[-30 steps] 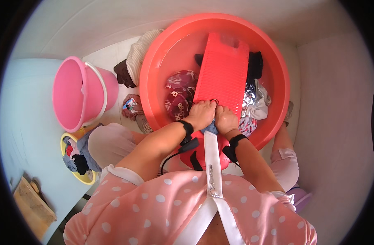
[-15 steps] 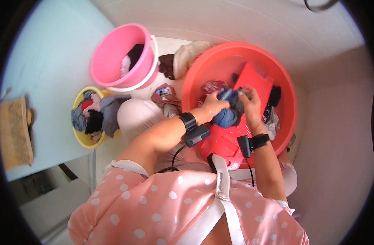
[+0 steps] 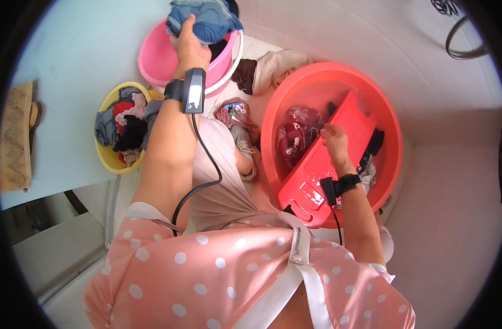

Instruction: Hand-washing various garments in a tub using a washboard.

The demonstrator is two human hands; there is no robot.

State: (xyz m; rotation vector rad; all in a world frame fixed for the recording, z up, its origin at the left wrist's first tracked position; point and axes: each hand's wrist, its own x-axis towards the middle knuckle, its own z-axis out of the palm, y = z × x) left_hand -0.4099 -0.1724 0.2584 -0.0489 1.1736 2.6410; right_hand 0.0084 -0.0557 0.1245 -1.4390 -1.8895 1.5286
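Note:
My left hand is closed on a bunched blue garment, which it holds above the pink bucket. Dark cloth lies inside that bucket, partly covered by the garment and my arm. Over the ribbed red washboard hovers my right hand, its fingers curled together with nothing visible in them. The washboard leans at a slant in a large red basin. To its left in the basin is a wet maroon garment with white print; dark and pale cloths lie on its right side.
A yellow basket full of mixed clothes stands at the left, by a light blue panel. Brown and striped cloths lie on the floor behind the basin. Another brownish garment lies between my leg and the basin.
My left hand has carried the blue garment from over the washboard up and left to the pink bucket. My right hand has let go of it and stays over the washboard.

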